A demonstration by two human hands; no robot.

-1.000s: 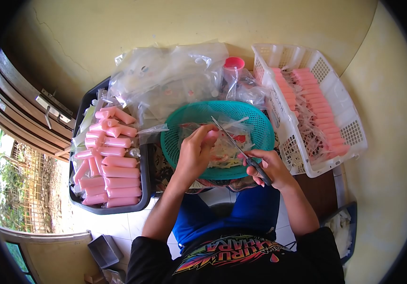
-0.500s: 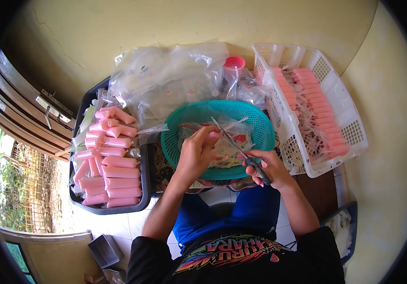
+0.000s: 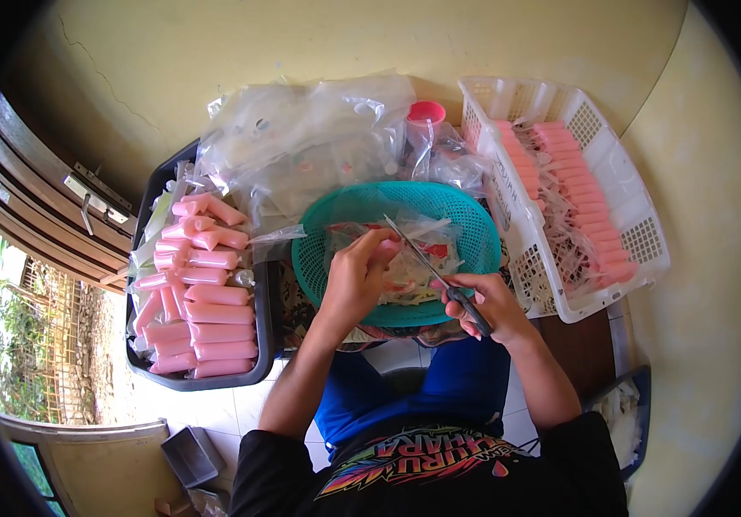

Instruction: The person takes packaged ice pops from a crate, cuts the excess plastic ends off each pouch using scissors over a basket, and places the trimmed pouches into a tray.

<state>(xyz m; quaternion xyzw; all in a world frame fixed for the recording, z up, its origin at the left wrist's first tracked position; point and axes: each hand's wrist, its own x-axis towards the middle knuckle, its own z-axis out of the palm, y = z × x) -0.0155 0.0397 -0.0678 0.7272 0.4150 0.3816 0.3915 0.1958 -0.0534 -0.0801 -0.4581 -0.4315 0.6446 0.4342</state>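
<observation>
My left hand [image 3: 359, 274] is closed around a pink tube [image 3: 386, 251], most of it hidden by the fingers, above the teal basket [image 3: 308, 258]. In my right hand [image 3: 491, 306] are black-handled scissors [image 3: 465, 308], their blades pointing up and left, close to the tube's end. Plastic scraps and strips [image 3: 413, 276] lie in the basket beneath both hands.
A black tray [image 3: 265, 345] at the left holds pink filled tubes [image 3: 220, 313]. Clear plastic bags [image 3: 310, 129] lie behind the basket, near a pink cup [image 3: 426, 113]. To the right, a white crate [image 3: 633, 185] holds rows of pink tubes [image 3: 581, 185].
</observation>
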